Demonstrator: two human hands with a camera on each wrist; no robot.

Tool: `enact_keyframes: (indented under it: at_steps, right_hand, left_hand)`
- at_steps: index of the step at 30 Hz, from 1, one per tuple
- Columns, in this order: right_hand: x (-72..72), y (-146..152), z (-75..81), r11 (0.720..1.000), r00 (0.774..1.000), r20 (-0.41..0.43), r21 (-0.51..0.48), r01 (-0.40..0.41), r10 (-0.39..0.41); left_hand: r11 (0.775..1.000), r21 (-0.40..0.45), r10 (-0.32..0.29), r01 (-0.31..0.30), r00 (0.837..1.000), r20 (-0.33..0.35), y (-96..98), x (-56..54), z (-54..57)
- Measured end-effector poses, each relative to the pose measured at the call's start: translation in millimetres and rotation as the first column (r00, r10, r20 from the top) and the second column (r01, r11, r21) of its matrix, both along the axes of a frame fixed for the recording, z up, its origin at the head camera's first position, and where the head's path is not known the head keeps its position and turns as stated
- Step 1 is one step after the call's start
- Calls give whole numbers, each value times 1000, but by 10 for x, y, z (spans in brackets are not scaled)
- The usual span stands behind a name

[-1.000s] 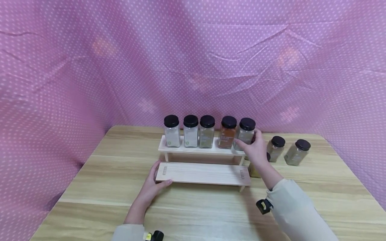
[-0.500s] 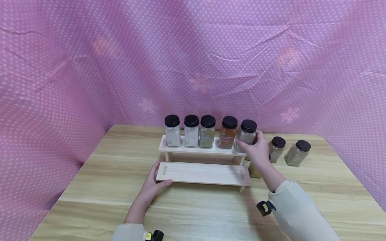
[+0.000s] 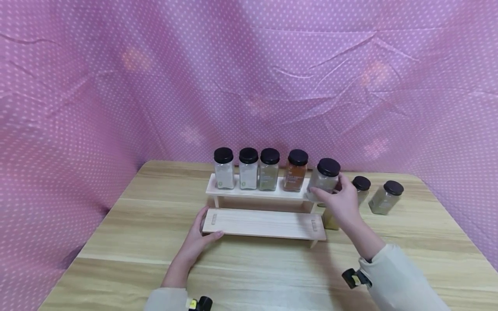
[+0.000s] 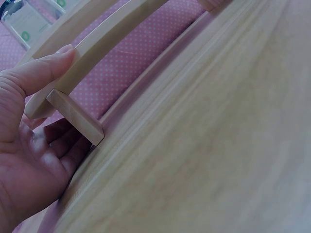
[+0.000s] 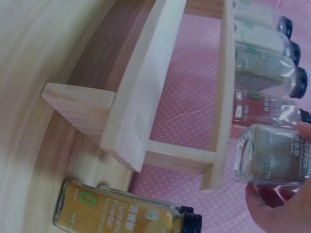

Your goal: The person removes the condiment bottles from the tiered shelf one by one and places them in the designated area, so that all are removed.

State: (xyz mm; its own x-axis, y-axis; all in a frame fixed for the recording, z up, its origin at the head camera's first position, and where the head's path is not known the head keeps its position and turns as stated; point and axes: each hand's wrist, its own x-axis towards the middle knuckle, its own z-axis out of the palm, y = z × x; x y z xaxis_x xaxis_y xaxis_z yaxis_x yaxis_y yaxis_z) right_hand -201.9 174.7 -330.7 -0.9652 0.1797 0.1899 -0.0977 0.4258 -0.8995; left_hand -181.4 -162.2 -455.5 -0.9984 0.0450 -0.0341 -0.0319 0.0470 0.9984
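Note:
My left hand grips the left end of the lower board of a two-tier wooden rack, thumb along the front edge. In the left wrist view, its fingers curl beneath the board, by the rack's foot. My right hand holds a black-lidded spice jar with greyish contents, thumb and fingers on opposite sides. From the right wrist, this grey jar hangs clear of the upper shelf near its right end. Beside it on that shelf stands a red-brown spice jar.
Farther left on the upper shelf stand a greenish jar and two white-filled jars. Right of the rack, a yellow turmeric jar and other jars, including a grey-green one, stand on the wooden table. A pink dotted cloth hangs behind.
My right hand has lifted the grey spice jar off the upper shelf's right end and shifted it rightward and nearer. My left hand keeps its grip on the rack.

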Motion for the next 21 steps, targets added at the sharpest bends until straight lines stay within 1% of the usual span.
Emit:
enact_keyframes:
  at_steps: [9, 12, 16, 21]
  right_hand:
    - [248, 68, 29, 1000, 998, -51, 18, -23, 24]
    - [332, 107, 15, 999, 999, -50, 44, -17, 20]
    - [449, 168, -10, 998, 999, -41, 57, -15, 17]
    - [583, 231, -57, 998, 996, -73, 27, -50, 51]
  left_hand:
    - [1000, -2, -4, 4, 1000, -2, -3, 2, 5]
    - [1000, -1, -3, 3, 1000, -1, -4, -3, -4]
    - [1000, 7, -4, 4, 1000, -2, -4, -8, -16]
    - [1000, 20, -9, 9, 1000, -4, -15, -3, -16]
